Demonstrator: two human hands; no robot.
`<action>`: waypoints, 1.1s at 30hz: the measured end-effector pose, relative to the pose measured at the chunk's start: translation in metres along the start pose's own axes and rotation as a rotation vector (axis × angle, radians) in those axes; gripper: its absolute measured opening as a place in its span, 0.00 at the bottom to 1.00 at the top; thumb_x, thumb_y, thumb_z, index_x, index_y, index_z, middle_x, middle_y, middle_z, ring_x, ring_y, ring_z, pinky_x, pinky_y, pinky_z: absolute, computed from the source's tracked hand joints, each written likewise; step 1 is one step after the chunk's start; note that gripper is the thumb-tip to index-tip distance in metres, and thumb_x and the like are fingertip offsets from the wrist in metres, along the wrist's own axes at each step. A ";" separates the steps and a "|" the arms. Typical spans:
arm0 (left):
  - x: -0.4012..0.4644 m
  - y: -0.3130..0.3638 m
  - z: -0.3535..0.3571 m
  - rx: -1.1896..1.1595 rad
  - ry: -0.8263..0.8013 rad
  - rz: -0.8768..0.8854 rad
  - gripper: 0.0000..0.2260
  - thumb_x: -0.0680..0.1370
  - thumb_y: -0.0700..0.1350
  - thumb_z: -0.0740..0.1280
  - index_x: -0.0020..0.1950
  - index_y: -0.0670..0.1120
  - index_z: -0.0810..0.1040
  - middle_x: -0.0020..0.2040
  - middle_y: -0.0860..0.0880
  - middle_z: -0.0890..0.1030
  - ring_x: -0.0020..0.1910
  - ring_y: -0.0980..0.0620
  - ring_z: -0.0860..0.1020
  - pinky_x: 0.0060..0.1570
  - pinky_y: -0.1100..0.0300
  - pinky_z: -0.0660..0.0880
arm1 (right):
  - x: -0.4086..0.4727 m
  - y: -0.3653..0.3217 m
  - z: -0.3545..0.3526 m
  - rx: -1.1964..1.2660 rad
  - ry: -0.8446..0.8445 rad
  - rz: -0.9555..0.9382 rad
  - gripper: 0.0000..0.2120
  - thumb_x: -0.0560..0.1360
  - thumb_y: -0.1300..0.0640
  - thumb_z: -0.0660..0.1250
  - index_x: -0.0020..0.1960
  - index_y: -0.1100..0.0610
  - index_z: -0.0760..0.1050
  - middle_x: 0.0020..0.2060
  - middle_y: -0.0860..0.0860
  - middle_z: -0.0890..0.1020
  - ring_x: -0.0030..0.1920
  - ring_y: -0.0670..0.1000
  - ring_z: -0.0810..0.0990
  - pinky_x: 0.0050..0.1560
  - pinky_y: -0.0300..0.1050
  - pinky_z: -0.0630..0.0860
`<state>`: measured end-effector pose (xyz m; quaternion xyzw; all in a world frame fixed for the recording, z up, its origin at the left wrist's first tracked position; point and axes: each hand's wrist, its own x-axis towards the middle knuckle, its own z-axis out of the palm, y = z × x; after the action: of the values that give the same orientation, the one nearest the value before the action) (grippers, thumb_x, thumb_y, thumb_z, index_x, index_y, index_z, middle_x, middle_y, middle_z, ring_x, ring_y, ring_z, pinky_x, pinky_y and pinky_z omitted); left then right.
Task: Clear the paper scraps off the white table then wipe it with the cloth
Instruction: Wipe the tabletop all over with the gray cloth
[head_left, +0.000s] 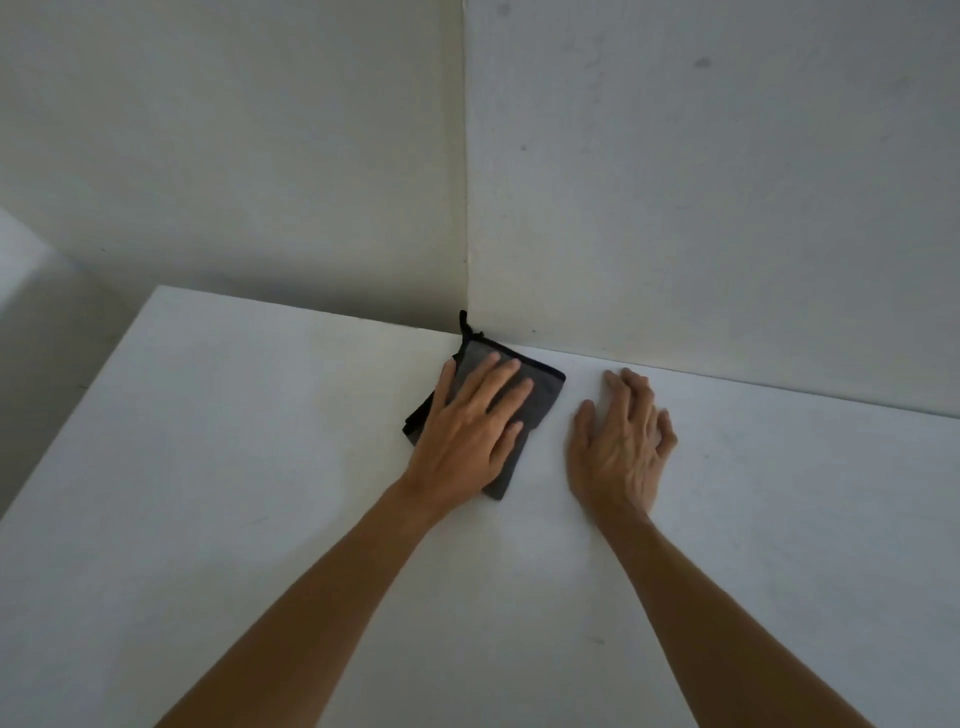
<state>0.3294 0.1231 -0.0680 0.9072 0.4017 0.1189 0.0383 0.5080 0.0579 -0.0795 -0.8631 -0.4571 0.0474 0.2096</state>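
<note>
Soft, dim, even daylight fills the view, brighter on the right wall (727, 208) and the right half of the white table (779, 519), while the left wall (234, 156) falls into grey shade, darkest along its foot. Shadows are faint: a thin one hugs the cloth (540, 400) and each forearm, with no glare anywhere. The picture is slightly soft and grainy, and the wide lens bends the table edges and tilts the wall corner.

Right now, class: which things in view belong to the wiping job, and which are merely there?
Belongs to the job:
grey cloth, pressed flat by the left hand
white table
right hand, resting on the table

Merely there:
walls behind the table
</note>
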 end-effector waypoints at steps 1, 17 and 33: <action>0.000 -0.001 0.005 0.018 -0.071 0.042 0.22 0.85 0.53 0.54 0.78 0.49 0.65 0.80 0.48 0.62 0.80 0.48 0.56 0.75 0.37 0.54 | 0.000 0.000 0.000 -0.004 -0.004 0.001 0.22 0.83 0.49 0.57 0.75 0.54 0.65 0.76 0.50 0.66 0.77 0.54 0.64 0.78 0.58 0.55; -0.041 -0.213 -0.036 -0.120 0.131 -0.657 0.20 0.84 0.50 0.55 0.72 0.44 0.74 0.75 0.41 0.69 0.73 0.37 0.68 0.68 0.36 0.68 | 0.000 0.002 0.004 -0.047 0.003 -0.024 0.23 0.82 0.48 0.57 0.75 0.53 0.64 0.77 0.51 0.65 0.79 0.54 0.61 0.77 0.60 0.55; -0.023 0.015 0.019 -0.006 -0.072 -0.147 0.27 0.82 0.66 0.48 0.80 0.59 0.58 0.82 0.51 0.53 0.82 0.47 0.47 0.74 0.30 0.46 | -0.001 0.001 0.003 -0.068 -0.068 -0.046 0.26 0.84 0.47 0.53 0.80 0.54 0.60 0.81 0.53 0.59 0.82 0.53 0.53 0.80 0.61 0.48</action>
<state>0.3302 0.0965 -0.0885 0.8788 0.4653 0.0843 0.0641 0.5074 0.0578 -0.0821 -0.8569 -0.4849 0.0564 0.1657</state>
